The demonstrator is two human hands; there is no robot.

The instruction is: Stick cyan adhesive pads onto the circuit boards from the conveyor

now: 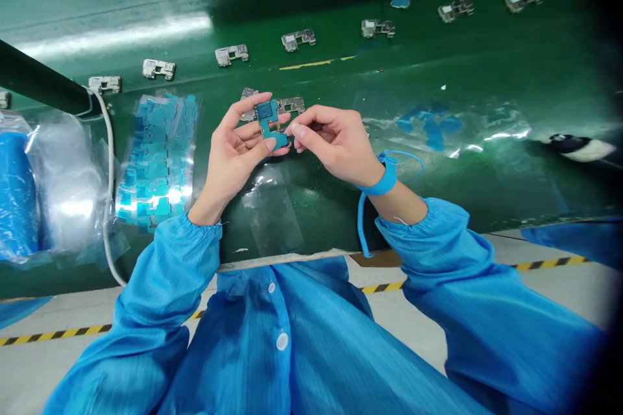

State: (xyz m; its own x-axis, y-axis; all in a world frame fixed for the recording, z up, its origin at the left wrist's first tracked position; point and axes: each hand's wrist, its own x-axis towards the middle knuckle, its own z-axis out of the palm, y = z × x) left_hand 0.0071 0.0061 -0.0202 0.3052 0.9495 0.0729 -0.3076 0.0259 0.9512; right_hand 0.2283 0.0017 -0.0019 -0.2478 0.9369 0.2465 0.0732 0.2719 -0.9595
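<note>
In the head view, my left hand (233,149) holds a small blue circuit board (267,118) by its edges, above the green bench. The fingers of my right hand (331,139) are pinched together at the board's lower right edge. Whatever the pinch holds, if anything, is too small to make out. Just behind the held board lie more circuit boards (293,105), partly hidden by my left fingers. A blue wrist strap (384,178) with a coiled cord circles my right wrist.
A row of circuit boards (232,55) runs along the green surface (195,87) behind my hands. To the left lie sheets of blue stickers (158,152), a white cable (109,188) and a plastic-wrapped blue roll (17,194). Clear film with blue pieces (433,128) and a black-and-white object (581,146) are rightward.
</note>
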